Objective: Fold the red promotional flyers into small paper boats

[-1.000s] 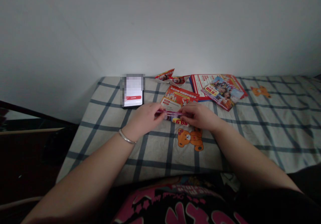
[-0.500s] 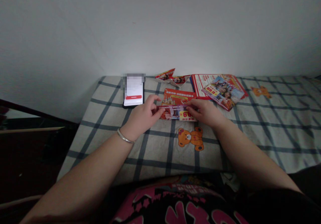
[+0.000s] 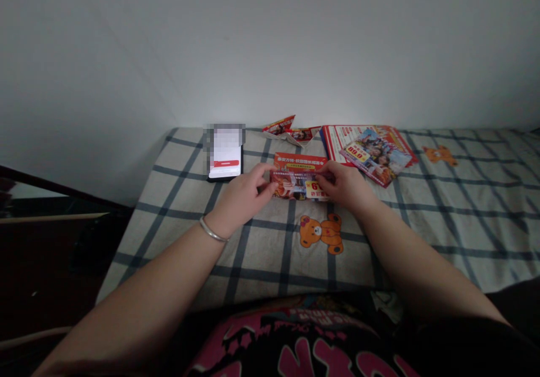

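A red printed flyer [image 3: 297, 187] lies on the checked cloth in front of me, its near part folded up over the far part. My left hand [image 3: 247, 194] pinches the flyer's left edge between thumb and fingers. On the opposite side, my right hand [image 3: 346, 185] grips the right end near the fold, its fingertips closed on the paper. Yellow price print shows on the folded flap, upside down. Behind the flyer stand small folded paper pieces [image 3: 301, 135], red on the outside and pale at the edges.
To the left lies a phone [image 3: 225, 166] with a lit screen, partly pixelated. A pile of flyers [image 3: 375, 155] rests at the back right against the wall [image 3: 270, 45]. The checked cloth [image 3: 261, 253] carries printed bears and drops off at its left edge.
The folded flap has risen slightly and leans farther over the flyer's far part. Both hands have shifted a little with it; the phone and pile stay put.
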The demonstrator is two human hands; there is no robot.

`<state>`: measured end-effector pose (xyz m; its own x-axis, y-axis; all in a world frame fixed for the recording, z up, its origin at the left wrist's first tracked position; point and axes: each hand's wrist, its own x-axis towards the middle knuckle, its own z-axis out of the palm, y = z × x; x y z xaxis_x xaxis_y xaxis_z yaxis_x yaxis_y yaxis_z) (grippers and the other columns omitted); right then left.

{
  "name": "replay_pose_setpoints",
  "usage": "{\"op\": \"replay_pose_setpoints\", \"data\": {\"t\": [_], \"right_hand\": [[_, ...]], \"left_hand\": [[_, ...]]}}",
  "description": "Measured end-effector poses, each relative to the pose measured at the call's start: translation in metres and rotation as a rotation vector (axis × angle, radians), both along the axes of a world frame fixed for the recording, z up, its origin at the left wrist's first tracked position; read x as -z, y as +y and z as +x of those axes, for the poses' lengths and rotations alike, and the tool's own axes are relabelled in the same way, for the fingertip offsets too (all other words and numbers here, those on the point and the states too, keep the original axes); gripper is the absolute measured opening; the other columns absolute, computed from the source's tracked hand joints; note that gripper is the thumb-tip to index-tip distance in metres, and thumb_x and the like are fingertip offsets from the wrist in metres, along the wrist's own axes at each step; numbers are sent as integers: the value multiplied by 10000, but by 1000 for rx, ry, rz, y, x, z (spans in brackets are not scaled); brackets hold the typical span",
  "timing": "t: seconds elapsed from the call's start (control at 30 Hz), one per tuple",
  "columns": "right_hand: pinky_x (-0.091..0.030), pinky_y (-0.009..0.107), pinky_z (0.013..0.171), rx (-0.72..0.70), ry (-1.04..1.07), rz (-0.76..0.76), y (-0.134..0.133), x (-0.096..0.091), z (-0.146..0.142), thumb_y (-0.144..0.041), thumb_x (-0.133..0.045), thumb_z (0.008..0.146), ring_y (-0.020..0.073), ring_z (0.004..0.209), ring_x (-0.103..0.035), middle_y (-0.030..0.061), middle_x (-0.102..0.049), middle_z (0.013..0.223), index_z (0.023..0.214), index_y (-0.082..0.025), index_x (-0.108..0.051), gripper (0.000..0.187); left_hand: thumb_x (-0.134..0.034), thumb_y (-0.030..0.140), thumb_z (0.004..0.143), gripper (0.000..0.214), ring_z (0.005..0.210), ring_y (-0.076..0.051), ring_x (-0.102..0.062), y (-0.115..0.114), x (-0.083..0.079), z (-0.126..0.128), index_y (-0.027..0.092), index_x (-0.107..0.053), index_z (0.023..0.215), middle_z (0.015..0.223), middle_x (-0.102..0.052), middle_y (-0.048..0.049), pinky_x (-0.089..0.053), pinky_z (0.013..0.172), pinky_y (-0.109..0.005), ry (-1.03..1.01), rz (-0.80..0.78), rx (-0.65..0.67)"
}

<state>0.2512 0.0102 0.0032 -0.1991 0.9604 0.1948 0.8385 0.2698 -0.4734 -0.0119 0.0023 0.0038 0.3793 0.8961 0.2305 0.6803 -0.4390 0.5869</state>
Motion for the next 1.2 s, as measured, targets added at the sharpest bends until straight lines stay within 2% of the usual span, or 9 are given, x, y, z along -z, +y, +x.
{"op": "replay_pose_setpoints", "data": {"t": [0.2,0.37,0.53,0.73,0.93,1.0,1.07,1.13,1.2], "right_hand": [[-377,266,528,74,-71,31,2,2,-2,-372,-563,899,177,595,-610,39,-700,729,849,-223,-621,167],[-366,266,548,99,-142,-22,-4,-4,-6,-374,-536,923,186,633,-634,46,-723,792,909,-220,-629,180],[-393,271,576,70,-163,-42,-4,-5,-5,-365,-535,924,202,689,-659,56,-734,841,947,-218,-636,181],[-426,280,630,53,-151,-66,-1,-2,-5,-353,-535,936,220,779,-689,56,-753,915,981,-221,-643,176],[-439,315,639,112,-272,-19,-1,-3,-12,-382,-510,955,246,790,-682,76,-755,912,973,-215,-655,222],[-473,357,731,78,-336,76,2,-1,-12,-371,-509,953,271,869,-669,98,-750,915,930,-202,-662,230],[-460,427,924,5,-358,184,6,4,-11,-337,-509,950,301,1034,-631,127,-748,1008,924,-181,-668,224],[-358,509,1093,-19,-350,256,9,10,-9,-301,-503,948,329,1219,-554,148,-712,1203,1023,-153,-666,232],[-243,584,1170,-14,-369,269,12,17,-9,-278,-503,942,360,1319,-484,157,-656,1328,1064,-129,-656,246]], "left_hand": [[-616,233,914,246,737,-176,-719,1,0,4,218,-601,1159,813,-768,18,-482,681,-280,37,-13,-23],[-640,216,898,199,792,-167,-733,-4,-4,6,221,-617,1095,818,-771,36,-499,743,-282,32,-84,-20],[-661,194,872,396,728,-169,-692,-12,-11,9,190,-555,1253,790,-739,19,-488,713,-296,154,-11,13],[-586,276,935,210,968,-243,-644,-11,-5,8,179,-667,1102,1048,-663,-89,-521,856,-399,336,207,22],[-527,334,987,348,1252,-263,-541,-2,11,8,155,-593,1278,1353,-577,-127,-441,1093,-469,258,207,148],[-505,342,998,362,1280,-264,-523,-1,13,8,154,-580,1298,1368,-575,-129,-425,1115,-475,251,216,157],[-488,352,1005,370,1305,-263,-507,0,15,9,166,-568,1314,1381,-574,-122,-414,1130,-482,246,225,157],[-475,364,1008,381,1325,-266,-494,1,16,8,165,-561,1322,1393,-571,-124,-406,1140,-487,249,224,158],[-465,365,1010,391,1341,-269,-484,1,16,8,156,-556,1328,1410,-561,-133,-397,1150,-491,253,218,156]]}}
